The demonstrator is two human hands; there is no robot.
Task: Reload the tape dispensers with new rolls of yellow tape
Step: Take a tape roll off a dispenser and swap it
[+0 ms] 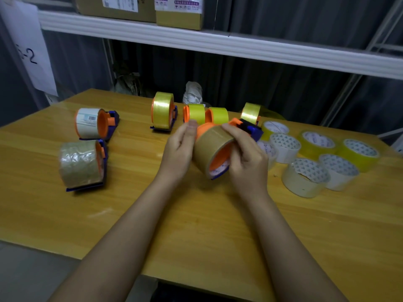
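Above the table (65, 214), both hands' curled fingers (231, 130) grip a tape dispenser (214, 147).

The right hand (244, 158) covers the near side of the held dispenser (214, 149), so its frame shows only as a blue and black end (250, 129) past the fingers. The left hand (180, 147) hides the roll's far edge. Behind them, two yellow rolls (206, 115) are partly masked. The boxes (139, 7) on the shelf (196, 40) are cut by the top edge, their labels probably too blurred to read.
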